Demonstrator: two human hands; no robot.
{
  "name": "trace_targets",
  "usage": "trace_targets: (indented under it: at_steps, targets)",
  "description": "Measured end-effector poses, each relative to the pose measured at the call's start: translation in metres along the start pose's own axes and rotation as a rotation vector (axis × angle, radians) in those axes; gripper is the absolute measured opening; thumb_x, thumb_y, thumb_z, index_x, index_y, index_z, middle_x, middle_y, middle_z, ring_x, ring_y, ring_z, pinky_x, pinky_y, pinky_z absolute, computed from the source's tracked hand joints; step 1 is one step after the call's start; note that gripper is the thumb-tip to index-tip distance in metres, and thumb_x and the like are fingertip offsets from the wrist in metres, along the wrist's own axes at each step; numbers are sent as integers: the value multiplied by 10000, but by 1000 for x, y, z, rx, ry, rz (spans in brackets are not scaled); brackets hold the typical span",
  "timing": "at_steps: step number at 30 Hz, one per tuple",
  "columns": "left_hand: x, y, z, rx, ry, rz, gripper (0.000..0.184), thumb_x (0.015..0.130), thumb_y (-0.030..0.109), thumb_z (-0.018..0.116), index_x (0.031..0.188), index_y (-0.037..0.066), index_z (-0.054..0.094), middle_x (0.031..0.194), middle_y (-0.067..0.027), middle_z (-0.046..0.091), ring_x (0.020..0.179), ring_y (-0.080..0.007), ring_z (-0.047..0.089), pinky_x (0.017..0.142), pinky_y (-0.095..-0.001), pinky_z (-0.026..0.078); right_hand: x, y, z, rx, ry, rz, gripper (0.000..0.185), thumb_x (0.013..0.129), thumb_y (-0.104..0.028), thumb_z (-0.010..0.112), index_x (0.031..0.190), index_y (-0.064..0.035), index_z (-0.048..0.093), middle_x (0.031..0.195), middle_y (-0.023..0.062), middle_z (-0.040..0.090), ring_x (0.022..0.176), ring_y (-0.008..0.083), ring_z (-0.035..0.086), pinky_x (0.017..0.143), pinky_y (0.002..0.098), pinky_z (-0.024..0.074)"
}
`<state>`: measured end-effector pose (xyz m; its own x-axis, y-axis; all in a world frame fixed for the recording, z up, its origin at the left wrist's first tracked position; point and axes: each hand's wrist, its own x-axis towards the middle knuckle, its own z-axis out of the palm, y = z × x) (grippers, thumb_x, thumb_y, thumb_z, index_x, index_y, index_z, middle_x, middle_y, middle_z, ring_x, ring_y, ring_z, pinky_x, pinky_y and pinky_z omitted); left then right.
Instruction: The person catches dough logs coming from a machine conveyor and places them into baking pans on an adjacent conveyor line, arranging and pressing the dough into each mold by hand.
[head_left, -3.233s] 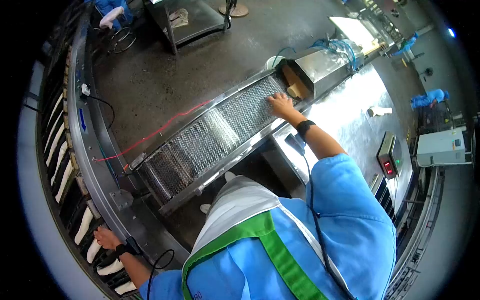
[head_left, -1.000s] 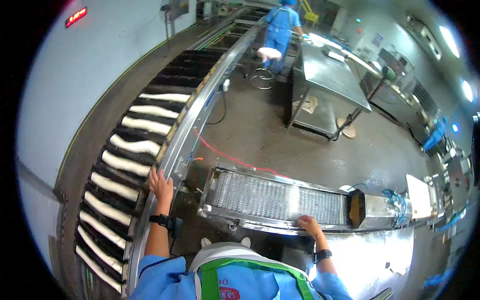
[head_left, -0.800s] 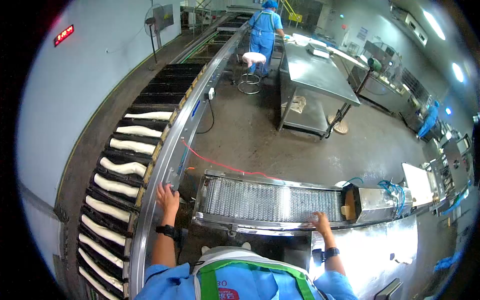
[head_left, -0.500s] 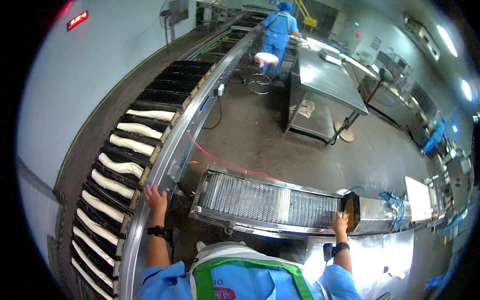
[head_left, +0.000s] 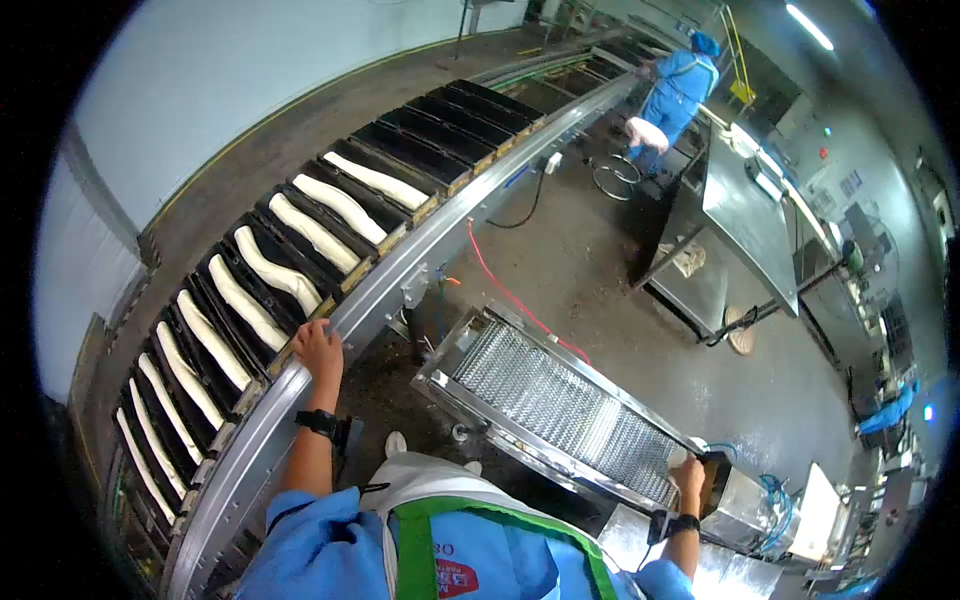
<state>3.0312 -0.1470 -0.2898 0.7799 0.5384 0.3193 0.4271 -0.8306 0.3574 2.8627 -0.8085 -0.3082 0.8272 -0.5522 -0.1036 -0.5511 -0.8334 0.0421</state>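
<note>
My left hand (head_left: 318,350) is open, palm down, with its fingers over the inner edge of the long conveyor's metal rail (head_left: 378,302), touching the tray ends. Beside its fingertips lies the lower end of a white dough strip (head_left: 277,270). Several similar dough strips (head_left: 213,342) lie one each in black trays. My right hand (head_left: 687,478) is at the outlet end of a short mesh conveyor (head_left: 565,400), near its metal housing (head_left: 740,500). The right fingers are small and partly hidden, so their grip is unclear.
Black trays without dough (head_left: 455,125) continue up the line. A co-worker in blue (head_left: 680,95) stands farther along, near a round stool (head_left: 647,134). A steel table (head_left: 745,215) is to the right. A red cable (head_left: 510,300) runs over the floor behind the short conveyor.
The view has turned, so the scene appears tilted. My left hand has moved from the rail's top to its inner edge by the trays. The right hand stays at the short conveyor's end.
</note>
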Motion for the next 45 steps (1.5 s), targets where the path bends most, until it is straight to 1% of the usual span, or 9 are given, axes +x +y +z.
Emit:
trace_targets:
  at_steps: [5,7,12,23,26,34,38,43,45]
  targets:
    - [19,9,12,-69,189,114,130,706,94,507,834,118,495,741,-12,506,776,-221,435,732,-373,278,47,-19,-86,415,312,-90,281,569,-94,624,812,-6,514,617,110,557,503,187,542,453,312,433]
    - [32,28,8,-220,95,101,124,699,88,510,820,117,501,740,-20,514,757,-232,445,722,-370,294,56,-70,-150,667,345,-233,247,635,-141,577,834,-19,499,632,11,522,519,100,492,429,227,402]
    - [62,58,38,-401,148,220,125,688,42,501,784,120,520,679,-14,516,733,-227,460,685,-368,325,67,-221,-250,1546,199,-429,379,688,-154,586,994,20,447,884,65,504,774,133,501,615,248,434]
    - [85,95,44,-445,30,88,124,713,89,492,827,124,523,820,-23,511,877,-242,421,799,-408,267,149,-580,-216,1516,195,-736,260,663,-77,601,878,-1,477,805,61,524,739,175,489,693,276,394]
    - [96,104,45,-361,-23,47,149,701,114,509,848,128,510,839,-33,509,907,-251,413,821,-426,254,171,-629,-133,1448,-313,-671,611,629,-143,643,1114,3,303,1053,141,395,898,194,427,780,293,351]
    - [131,158,84,-334,-13,264,200,689,120,522,887,113,497,911,-45,512,924,-267,409,796,-414,291,228,-503,-84,1347,-703,-634,263,752,-172,529,988,-79,460,932,0,477,829,105,440,698,236,359]
    - [167,200,125,-403,-76,284,294,687,146,530,967,97,456,1055,-97,432,1008,-311,357,819,-411,301,274,-386,-43,1131,-552,-471,226,713,-89,562,926,-33,513,850,52,524,784,123,476,681,245,384]
    - [209,243,197,-419,-69,-9,504,634,217,592,1079,64,412,1204,-212,282,1090,-357,295,900,-403,266,308,-190,23,328,-53,-584,459,575,-241,683,951,-78,477,955,162,481,893,347,440,744,411,379]
    - [216,256,204,-212,-75,-47,475,617,281,588,1043,99,482,1090,-183,433,1039,-332,364,862,-417,302,301,-132,24,175,-236,-242,586,543,-271,698,1038,-97,437,1062,156,436,1003,341,387,800,427,360]
